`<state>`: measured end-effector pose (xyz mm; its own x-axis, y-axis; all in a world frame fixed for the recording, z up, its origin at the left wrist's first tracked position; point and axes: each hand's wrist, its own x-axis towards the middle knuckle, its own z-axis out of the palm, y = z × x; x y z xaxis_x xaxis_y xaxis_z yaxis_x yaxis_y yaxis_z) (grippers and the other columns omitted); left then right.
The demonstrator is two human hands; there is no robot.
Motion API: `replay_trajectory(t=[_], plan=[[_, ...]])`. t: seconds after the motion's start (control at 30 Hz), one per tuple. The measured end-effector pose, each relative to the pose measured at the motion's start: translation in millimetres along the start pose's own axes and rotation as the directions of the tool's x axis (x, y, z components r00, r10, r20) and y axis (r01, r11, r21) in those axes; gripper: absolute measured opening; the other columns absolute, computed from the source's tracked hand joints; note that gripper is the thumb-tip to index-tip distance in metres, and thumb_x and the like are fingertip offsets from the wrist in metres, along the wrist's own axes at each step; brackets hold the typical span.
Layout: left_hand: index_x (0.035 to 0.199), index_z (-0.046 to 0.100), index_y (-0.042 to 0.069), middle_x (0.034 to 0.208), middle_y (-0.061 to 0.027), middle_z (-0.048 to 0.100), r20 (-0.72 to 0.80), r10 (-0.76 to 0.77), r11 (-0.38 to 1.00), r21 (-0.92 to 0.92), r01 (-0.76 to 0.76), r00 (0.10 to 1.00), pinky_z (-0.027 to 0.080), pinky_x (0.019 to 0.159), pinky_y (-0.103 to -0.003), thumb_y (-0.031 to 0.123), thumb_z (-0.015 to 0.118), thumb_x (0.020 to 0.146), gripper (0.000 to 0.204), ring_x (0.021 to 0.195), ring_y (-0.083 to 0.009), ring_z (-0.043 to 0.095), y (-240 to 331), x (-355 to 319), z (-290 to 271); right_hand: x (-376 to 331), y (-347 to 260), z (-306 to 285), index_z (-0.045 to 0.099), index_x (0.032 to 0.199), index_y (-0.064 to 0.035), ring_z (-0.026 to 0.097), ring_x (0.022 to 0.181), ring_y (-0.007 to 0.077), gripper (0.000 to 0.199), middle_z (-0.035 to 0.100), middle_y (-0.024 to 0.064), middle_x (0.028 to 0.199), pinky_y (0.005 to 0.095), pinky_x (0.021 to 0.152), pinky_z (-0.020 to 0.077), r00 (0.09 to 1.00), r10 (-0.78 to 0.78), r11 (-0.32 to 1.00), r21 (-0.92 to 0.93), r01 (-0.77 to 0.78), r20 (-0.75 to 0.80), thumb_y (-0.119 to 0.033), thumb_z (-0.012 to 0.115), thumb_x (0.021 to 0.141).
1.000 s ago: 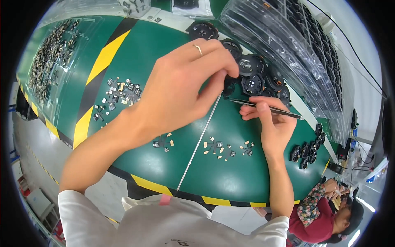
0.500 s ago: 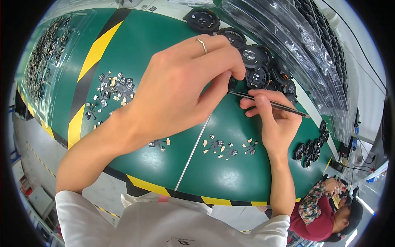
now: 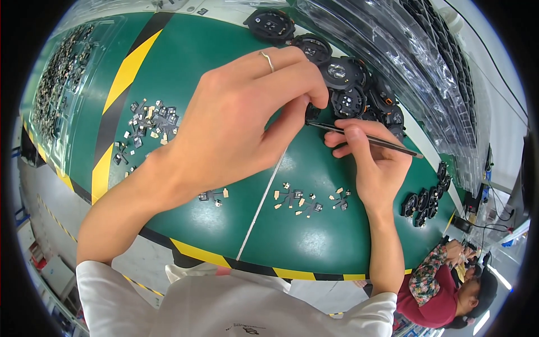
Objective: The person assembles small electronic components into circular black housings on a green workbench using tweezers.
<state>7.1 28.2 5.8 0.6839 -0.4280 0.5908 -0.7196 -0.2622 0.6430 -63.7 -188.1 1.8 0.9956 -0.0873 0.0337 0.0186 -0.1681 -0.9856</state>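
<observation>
1. Left hand [image 3: 241,121] fingertips pinch small black part [image 3: 312,112].
2. Right hand [image 3: 373,163] fingers pinch tweezers [image 3: 365,139], tip at that part.
3. Round black housings [image 3: 348,90] beyond fingertips look assembled; loose bits [image 3: 300,199] near wrists prob. still unfitted.

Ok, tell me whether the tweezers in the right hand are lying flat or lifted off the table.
Lifted. The right hand pinches the tweezers nearly level above the green table, tips toward a small black part held at the left hand.

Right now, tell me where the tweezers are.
In the head view the tweezers are right of centre, pinched in the right hand, tips pointing left toward the left hand, just below the black round parts.
</observation>
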Motion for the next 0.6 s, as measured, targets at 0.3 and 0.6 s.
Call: replay_trajectory(t=[0.3,0.6], plan=[[0.093,0.07,0.002,0.093,-0.0091,0.069,0.098,0.067,0.996,-0.073,-0.06,0.993,0.052,0.07,-0.033,-0.016,0.065,0.079,0.024,0.082,-0.0252,0.066,3.0,-3.9,2.3,-10.7,-6.8,-15.7,0.069,0.107,0.0115,0.075,0.077,0.0228,0.029,0.075,0.0192,0.09,0.0316,0.067,0.0598,0.998,-0.039,0.994,-0.099,0.035,-0.04,-0.015,0.058,0.108],[0.09,0.068,0.006,0.096,-0.0043,0.068,0.277,0.189,0.981,-0.098,-0.168,0.942,0.047,0.064,-0.036,-0.01,0.069,0.065,0.029,0.076,-0.0246,0.059,13.3,-19.1,11.2,-57.5,5.1,-69.7,0.066,0.105,0.0125,0.066,0.06,0.0199,0.035,0.072,0.0187,0.08,0.0291,0.057,0.053,0.969,0.064,0.972,-0.206,-0.115,-0.24,-0.02,0.054,0.11]])
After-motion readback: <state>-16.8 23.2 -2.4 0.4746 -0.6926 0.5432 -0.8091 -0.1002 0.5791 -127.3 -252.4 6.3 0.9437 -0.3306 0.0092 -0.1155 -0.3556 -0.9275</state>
